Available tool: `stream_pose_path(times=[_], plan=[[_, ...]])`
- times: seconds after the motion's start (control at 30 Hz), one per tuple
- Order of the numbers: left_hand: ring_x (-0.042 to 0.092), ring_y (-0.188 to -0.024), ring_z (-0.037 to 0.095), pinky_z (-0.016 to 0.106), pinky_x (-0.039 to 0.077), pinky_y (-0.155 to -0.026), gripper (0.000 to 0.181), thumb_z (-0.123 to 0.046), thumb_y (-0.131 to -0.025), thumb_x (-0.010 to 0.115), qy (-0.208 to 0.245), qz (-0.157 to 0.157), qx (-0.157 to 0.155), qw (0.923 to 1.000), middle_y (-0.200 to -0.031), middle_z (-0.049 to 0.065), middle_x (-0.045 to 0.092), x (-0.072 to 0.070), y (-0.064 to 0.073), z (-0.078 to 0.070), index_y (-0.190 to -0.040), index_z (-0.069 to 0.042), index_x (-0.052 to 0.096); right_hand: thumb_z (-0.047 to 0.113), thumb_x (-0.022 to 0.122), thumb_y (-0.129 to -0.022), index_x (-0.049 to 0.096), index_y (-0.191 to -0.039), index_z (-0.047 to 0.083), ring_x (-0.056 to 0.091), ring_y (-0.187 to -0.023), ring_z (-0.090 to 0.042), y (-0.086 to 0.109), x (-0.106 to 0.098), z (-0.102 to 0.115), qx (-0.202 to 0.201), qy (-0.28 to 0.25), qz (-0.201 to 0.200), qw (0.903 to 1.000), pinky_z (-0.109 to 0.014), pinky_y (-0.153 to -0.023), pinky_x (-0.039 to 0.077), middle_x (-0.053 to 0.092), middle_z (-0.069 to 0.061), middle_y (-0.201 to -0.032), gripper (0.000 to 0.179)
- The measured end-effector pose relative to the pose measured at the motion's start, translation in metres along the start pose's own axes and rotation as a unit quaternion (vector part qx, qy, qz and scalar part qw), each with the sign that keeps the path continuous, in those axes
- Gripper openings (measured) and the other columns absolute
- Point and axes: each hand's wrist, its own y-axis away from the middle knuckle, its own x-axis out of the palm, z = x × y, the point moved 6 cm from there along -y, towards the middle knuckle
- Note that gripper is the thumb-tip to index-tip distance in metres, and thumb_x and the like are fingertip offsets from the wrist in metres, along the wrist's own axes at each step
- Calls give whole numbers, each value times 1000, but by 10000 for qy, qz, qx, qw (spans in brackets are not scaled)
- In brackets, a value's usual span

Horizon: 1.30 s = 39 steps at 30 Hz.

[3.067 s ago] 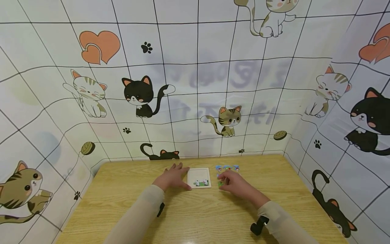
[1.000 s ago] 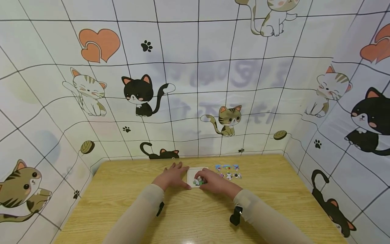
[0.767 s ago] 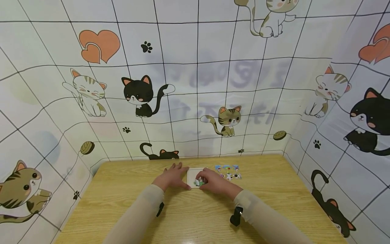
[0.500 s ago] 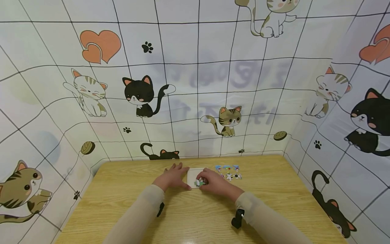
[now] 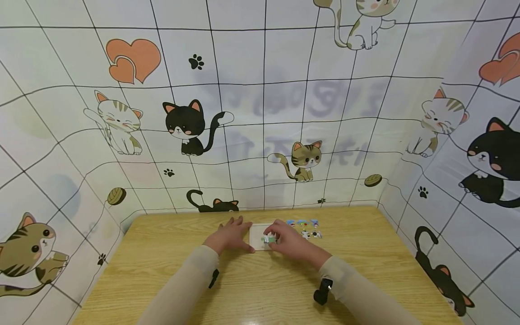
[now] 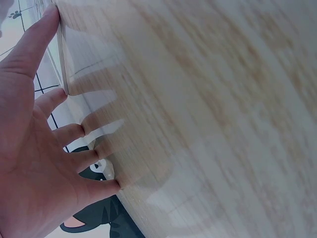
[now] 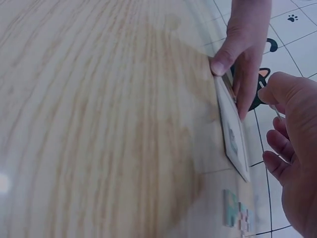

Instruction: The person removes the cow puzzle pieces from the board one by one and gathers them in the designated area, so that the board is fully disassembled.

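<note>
My right hand (image 5: 289, 239) pinches a small white-and-green jigsaw puzzle piece (image 5: 267, 238) between thumb and fingers, over a square white puzzle tray (image 5: 257, 230). In the right wrist view the piece shows only as a thin edge at the fingertips of the right hand (image 7: 302, 134). Low in the tray (image 7: 241, 153), a greenish patch appears beyond it; the right fingers hide part of this area in the head view. Along the tray's left side lies my left hand (image 5: 230, 237), fingers spread. In the left wrist view, the left hand's (image 6: 44, 144) thumb and index finger touch the tray edge.
Right of the tray lie several loose puzzle pieces (image 5: 305, 234) in rows, partly behind the right hand. The wooden table (image 5: 252, 289) meets a cloth wall (image 5: 260, 104) printed with cats at its back. Each wrist wears a black camera mount (image 5: 322, 291).
My right hand came from the loose pieces on the right to the tray. Over the last half second it has risen slightly and drawn back rightward with the piece. My left hand stays put.
</note>
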Motion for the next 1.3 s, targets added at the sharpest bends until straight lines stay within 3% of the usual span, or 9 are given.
stream_pose_path(times=[0.27, 0.47, 0.77, 1.07, 1.3], plan=[[19, -166, 52, 81, 19, -124, 106, -64, -87, 89, -59, -8, -7, 10000, -182, 18, 24, 1, -1, 0, -173, -23, 42, 8, 76, -102, 74, -135, 7, 61, -102, -28, 6, -14, 6, -203, -48, -126, 9997, -37, -84, 54, 62, -9, -119, 32], [18, -166, 53, 82, 19, -124, 106, -63, -88, 89, -74, 2, -1, 10000, -181, 19, 24, 0, -1, 1, -173, -22, 42, 9, 76, -101, 74, -134, 7, 62, -104, -27, 10, -21, 6, -141, -178, -192, 9996, -45, -86, 55, 60, -2, -118, 33], [16, -166, 53, 81, 16, -125, 105, -61, -89, 89, 45, 66, 28, 10000, -182, 19, 22, -1, 1, -1, -174, -22, 41, 11, 77, -103, 74, -136, 10, 57, -102, -23, 20, -29, -4, 171, -237, -198, 9994, -37, -81, 51, 58, 1, -117, 33], [16, -166, 53, 82, 16, -124, 105, -58, -90, 89, 91, 41, 82, 9999, -182, 21, 21, -2, 4, -2, -174, -20, 40, 5, 78, -102, 75, -133, 13, 53, -94, -23, 35, -42, -9, -33, -251, -486, 9985, -35, -77, 49, 59, -8, -111, 33], [16, -166, 54, 82, 15, -124, 104, -56, -89, 91, 127, 16, 79, 9999, -181, 22, 22, -3, 5, -3, -173, -18, 41, 9, 79, -103, 75, -131, 18, 48, -91, -18, 47, -50, -16, 92, -191, -501, 9985, -35, -73, 43, 55, -4, -107, 29]])
